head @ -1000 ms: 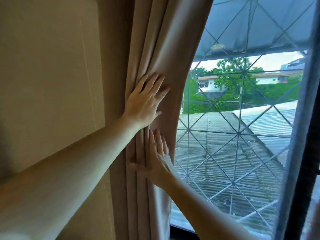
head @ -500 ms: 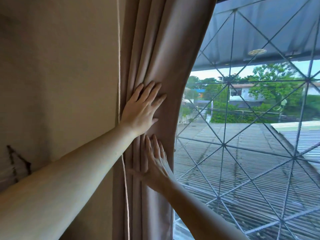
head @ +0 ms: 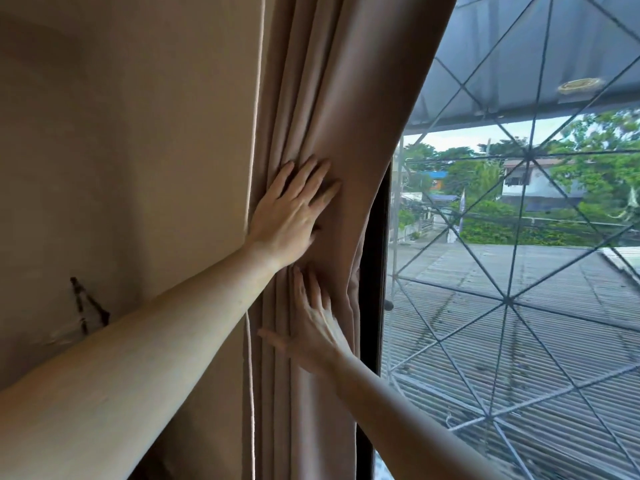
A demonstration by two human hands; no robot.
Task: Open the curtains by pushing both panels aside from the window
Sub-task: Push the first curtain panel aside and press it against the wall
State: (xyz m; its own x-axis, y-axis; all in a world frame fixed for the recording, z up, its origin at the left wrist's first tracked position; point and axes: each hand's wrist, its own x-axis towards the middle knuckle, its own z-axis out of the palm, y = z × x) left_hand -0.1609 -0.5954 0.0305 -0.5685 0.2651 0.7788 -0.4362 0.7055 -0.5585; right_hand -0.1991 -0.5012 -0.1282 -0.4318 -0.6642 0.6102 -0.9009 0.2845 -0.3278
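A beige curtain panel (head: 349,98) hangs bunched in folds at the left side of the window (head: 519,271). My left hand (head: 291,213) lies flat on the folds with fingers spread, pressing the fabric toward the wall. Just below it, my right hand (head: 311,327) also rests flat against the folds, fingers pointing up and thumb out to the left. Neither hand grips the cloth. The dark window frame (head: 374,271) shows at the curtain's right edge. No other curtain panel is in view.
A tan wall (head: 131,150) fills the left, with a thin cord (head: 252,341) hanging beside the curtain and a dark mark (head: 86,306) lower down. Behind the glass runs a metal grille (head: 505,299), with corrugated roofs, trees and houses beyond.
The curtain has been pushed further left, uncovering the dark window frame. Both hands stay flat on the folds, and the view has shifted left.
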